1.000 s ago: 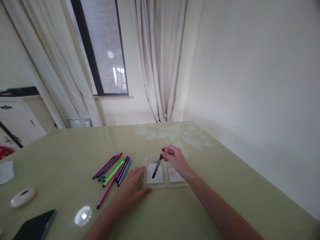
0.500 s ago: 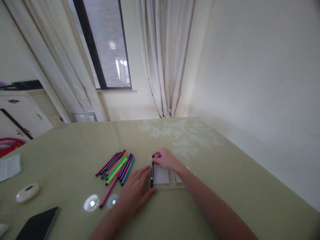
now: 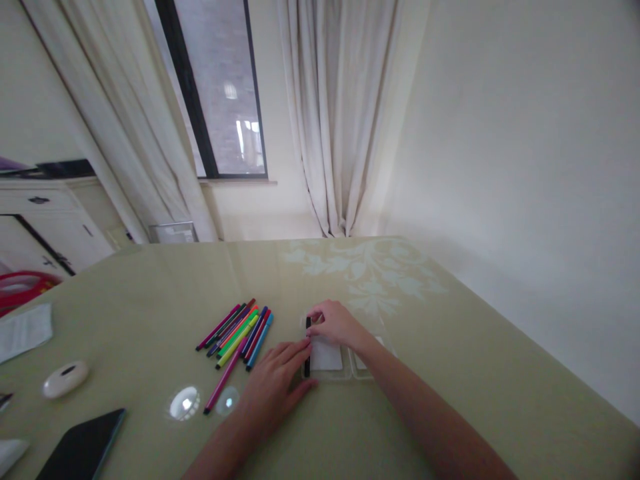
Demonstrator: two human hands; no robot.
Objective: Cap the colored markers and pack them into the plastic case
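A clear plastic case (image 3: 330,373) lies open on the green table (image 3: 450,373), white paper inside each half. My right hand (image 3: 334,323) pinches the top end of a black marker (image 3: 307,350) that lies along the case's left edge. My left hand (image 3: 273,383) rests flat on the table, fingertips touching the case's left side by the marker. A bunch of several coloured markers (image 3: 240,330) lies just left of my left hand, with one magenta marker (image 3: 223,380) apart and closer to me.
A dark phone (image 3: 80,450) and a white oval object (image 3: 65,378) lie at the front left, white paper (image 3: 25,330) beyond them. A wall runs along the table's right side; a window and curtains stand behind it.
My right hand has lowered the black marker from a tilted hold above the case down along the case's left edge. My left hand has slid up to the case.
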